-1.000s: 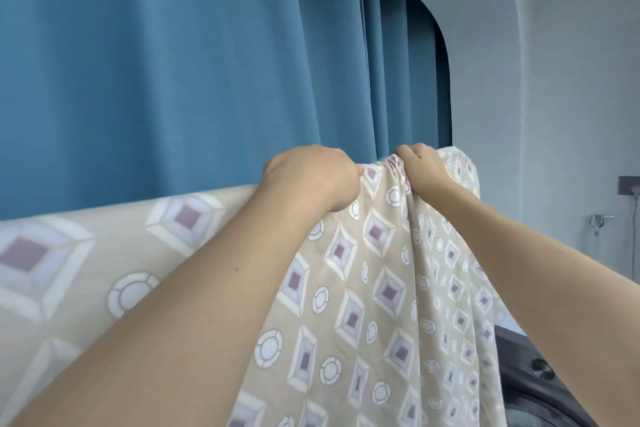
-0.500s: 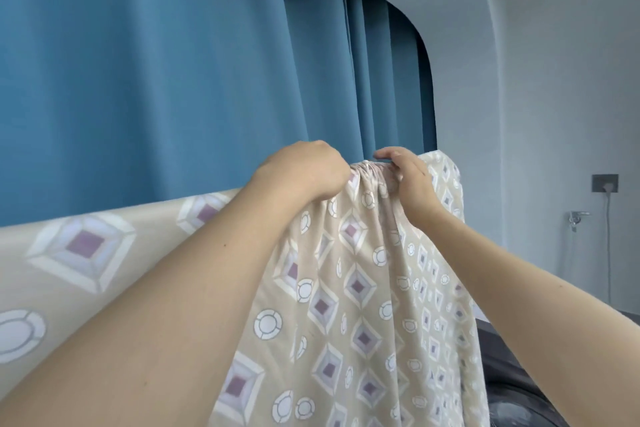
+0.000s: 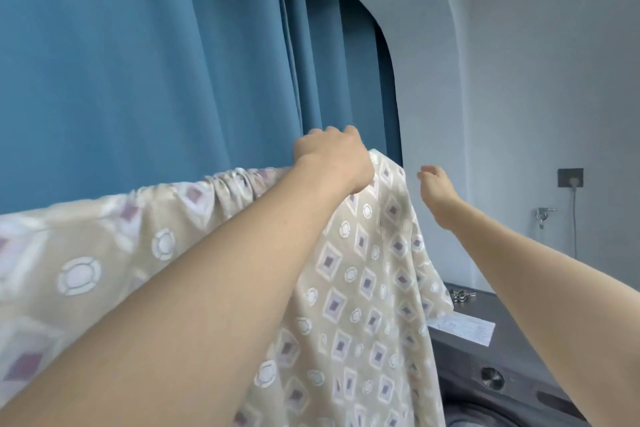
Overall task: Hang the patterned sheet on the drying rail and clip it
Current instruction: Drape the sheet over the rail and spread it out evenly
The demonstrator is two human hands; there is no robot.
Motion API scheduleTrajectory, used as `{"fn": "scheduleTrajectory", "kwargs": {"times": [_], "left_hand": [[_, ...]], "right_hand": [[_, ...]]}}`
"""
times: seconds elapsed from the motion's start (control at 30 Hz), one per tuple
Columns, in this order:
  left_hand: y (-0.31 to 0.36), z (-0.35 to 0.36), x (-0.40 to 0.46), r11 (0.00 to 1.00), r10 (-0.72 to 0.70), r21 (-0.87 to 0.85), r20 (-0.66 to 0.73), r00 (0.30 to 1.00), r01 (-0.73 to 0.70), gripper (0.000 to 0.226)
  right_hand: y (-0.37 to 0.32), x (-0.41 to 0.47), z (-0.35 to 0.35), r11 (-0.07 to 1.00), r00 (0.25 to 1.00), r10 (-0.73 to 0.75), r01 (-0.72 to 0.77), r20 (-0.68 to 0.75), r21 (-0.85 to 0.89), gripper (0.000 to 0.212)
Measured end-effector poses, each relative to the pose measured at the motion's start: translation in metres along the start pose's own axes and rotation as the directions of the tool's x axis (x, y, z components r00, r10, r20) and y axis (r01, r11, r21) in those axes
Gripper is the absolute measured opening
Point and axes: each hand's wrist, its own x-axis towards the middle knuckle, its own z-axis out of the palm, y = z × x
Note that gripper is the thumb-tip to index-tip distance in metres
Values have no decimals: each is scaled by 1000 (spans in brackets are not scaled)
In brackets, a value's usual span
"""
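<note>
— Beige cloth with purple diamonds and white rings: that is our patterned sheet (image 3: 363,274), and we have it draped over something high up in front of the blue curtain (image 3: 138,62). Its top edge runs gathered from the left of the view across to our left hand (image 3: 334,158), then falls in a long fold down the near side.

— Can we see the rail itself?

— No, the cloth covers whatever carries it. We only see the bunched top hem sitting along a line.

— What is our left hand doing?

— We have it on the top right corner of the sheet, knuckles up, fingers curled over the far side of the edge. It looks like a grip on the hem, though the fingertips are hidden behind the cloth.

— And our right hand (image 3: 437,186)?

— We hold it in the air just to the right of the sheet, apart from it, fingers loosely bent and holding nothing.

— What else is around us?

— Below right we see a dark counter (image 3: 512,319) with a white paper slip (image 3: 465,329) lying on it, part of it under the hanging cloth, and some small metal pieces (image 3: 462,295) behind that, too blurred to name. On the grey wall there is a socket (image 3: 570,177) with a cord running down from it, and a tap (image 3: 543,213) to its lower left. A round knob (image 3: 491,378) shows on the dark front under the counter.
</note>
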Motion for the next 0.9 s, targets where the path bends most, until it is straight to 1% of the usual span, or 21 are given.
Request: {"fn": "scheduleTrajectory", "kwargs": {"times": [0.03, 0.1, 0.2, 0.27, 0.33, 0.4, 0.47, 0.5, 0.53, 0.57, 0.6, 0.63, 0.73, 0.8, 0.9], "left_hand": [[12, 13, 17, 1000, -2, 22, 3, 1000, 1, 46], [33, 37, 48, 996, -27, 85, -20, 999, 29, 46], [56, 63, 83, 979, -148, 121, -118, 982, 162, 45], [60, 76, 95, 966, -174, 167, -146, 974, 198, 35], [56, 84, 100, 964, -155, 194, -151, 976, 183, 21], [50, 85, 101, 977, -118, 156, -166, 979, 144, 17], [45, 78, 99, 991, -107, 64, -197, 975, 121, 15], [42, 74, 97, 991, -124, 19, -203, 971, 131, 14], [38, 71, 95, 989, -147, -14, -205, 968, 148, 16], [34, 68, 93, 986, -165, -37, -207, 964, 161, 20], [31, 66, 91, 984, -177, -54, -207, 962, 169, 24], [29, 65, 90, 982, -187, -60, -205, 961, 178, 25], [28, 66, 82, 980, -199, -24, -226, 954, 199, 15], [27, 65, 78, 972, -209, 53, -257, 943, 230, 20], [17, 55, 72, 944, -237, 147, -320, 917, 295, 24]], "right_hand": [[10, 14, -3, 1000, 999, 20, -19, 40, -14, 42], [25, 39, -7, 997, 991, 67, -63, 112, -40, 46], [42, 71, -8, 993, 972, 112, -104, 207, -54, 49], [53, 87, -4, 994, 958, 110, -102, 264, -43, 50], [64, 99, 2, 994, 944, 112, -100, 311, -55, 51], [75, 108, 9, 992, 935, 123, -101, 333, -82, 45], [83, 112, 15, 990, 931, 119, -85, 346, -113, 26], [84, 110, 17, 988, 928, 114, -70, 353, -134, 16], [85, 110, 20, 988, 926, 97, -45, 364, -149, 21], [84, 110, 22, 988, 928, 66, -9, 367, -154, 32], [83, 112, 23, 992, 935, 23, 24, 353, -127, 38], [79, 114, 23, 996, 948, 4, 24, 319, -83, 39], [57, 126, 18, 994, 978, -2, -21, 209, 107, 34], [35, 134, 15, 983, 973, -32, -11, 227, 186, 31], [2, 135, 14, 978, 958, -112, 59, 265, 200, 31]]}}
